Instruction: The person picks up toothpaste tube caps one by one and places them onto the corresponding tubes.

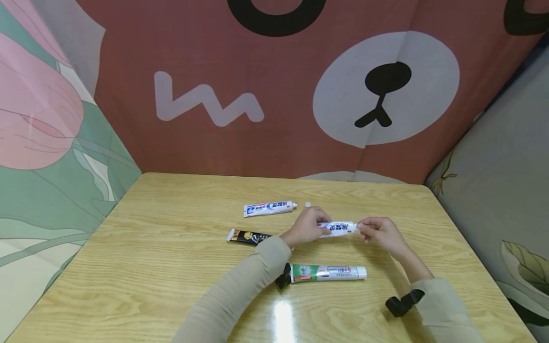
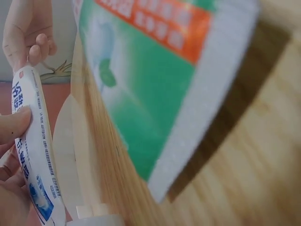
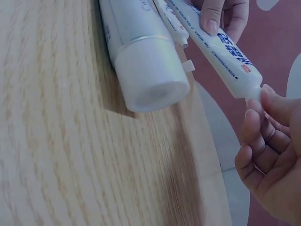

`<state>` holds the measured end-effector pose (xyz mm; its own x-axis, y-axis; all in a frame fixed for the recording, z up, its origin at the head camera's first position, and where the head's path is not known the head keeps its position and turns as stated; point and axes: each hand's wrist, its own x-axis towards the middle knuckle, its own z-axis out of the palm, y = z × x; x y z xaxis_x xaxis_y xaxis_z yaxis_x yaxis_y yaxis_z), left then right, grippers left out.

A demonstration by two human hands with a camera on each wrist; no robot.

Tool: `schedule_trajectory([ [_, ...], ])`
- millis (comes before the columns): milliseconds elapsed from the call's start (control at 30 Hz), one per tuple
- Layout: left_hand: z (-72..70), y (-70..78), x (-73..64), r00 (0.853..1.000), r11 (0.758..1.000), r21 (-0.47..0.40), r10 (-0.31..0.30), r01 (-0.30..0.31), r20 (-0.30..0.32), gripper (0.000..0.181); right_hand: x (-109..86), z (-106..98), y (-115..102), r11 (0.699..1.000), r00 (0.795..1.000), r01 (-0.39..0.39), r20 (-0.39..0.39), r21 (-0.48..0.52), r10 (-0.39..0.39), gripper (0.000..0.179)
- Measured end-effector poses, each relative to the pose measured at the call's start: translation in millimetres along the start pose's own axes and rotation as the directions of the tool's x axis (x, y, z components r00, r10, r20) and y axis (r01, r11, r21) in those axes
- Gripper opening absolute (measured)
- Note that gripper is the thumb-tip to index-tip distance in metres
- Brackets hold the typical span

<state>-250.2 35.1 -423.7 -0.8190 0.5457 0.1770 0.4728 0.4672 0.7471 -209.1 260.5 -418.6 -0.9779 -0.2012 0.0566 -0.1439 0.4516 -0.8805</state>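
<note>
A white toothpaste tube with blue lettering (image 1: 343, 228) is held just above the table, its nozzle end pointing right. My left hand (image 1: 308, 226) grips its body, thumb on the printed face in the left wrist view. The right hand (image 1: 383, 234) pinches the tube's nozzle end between thumb and fingers (image 3: 265, 136); these hide whether a cap is there. Behind the left hand lies a similar white tube (image 1: 269, 208) with its nozzle bare, and a small white cap (image 1: 308, 204) stands near it. A black toothpaste tube (image 1: 248, 237) is partly covered by the left arm.
A larger green and white toothpaste tube (image 1: 330, 273) lies in front of the hands, close beneath the left wrist, its white cap (image 3: 153, 77) facing right. Black wrist cameras (image 1: 404, 303) sit at both cuffs. A brown printed cloth (image 1: 206, 147) hangs behind the wooden table (image 1: 128, 267).
</note>
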Motion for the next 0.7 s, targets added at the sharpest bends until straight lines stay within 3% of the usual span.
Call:
schedule_trajectory([
  [200, -0.9, 1.3, -0.7, 1.0, 0.997, 0.071, 0.012, -0.014, 0.025, 0.022, 1.0, 2.1, 3.4, 1.0, 1.0, -0.026, -0.004, -0.01, 0.026, 0.023],
  [467, 3.7, -4.9, 0.2, 0.998, 0.999, -0.01, -0.03, 0.031, 0.061, 0.023, 0.0, 2.7, 8.7, 0.998, 0.998, -0.065, -0.015, 0.013, 0.065, 0.024],
  [700, 6.2, -5.8, 1.0, 0.992, 0.999, 0.028, -0.05, 0.047, 0.113, 0.021, -1.0, 2.7, 15.7, 0.993, 0.993, -0.121, 0.0, -0.015, 0.121, 0.028],
])
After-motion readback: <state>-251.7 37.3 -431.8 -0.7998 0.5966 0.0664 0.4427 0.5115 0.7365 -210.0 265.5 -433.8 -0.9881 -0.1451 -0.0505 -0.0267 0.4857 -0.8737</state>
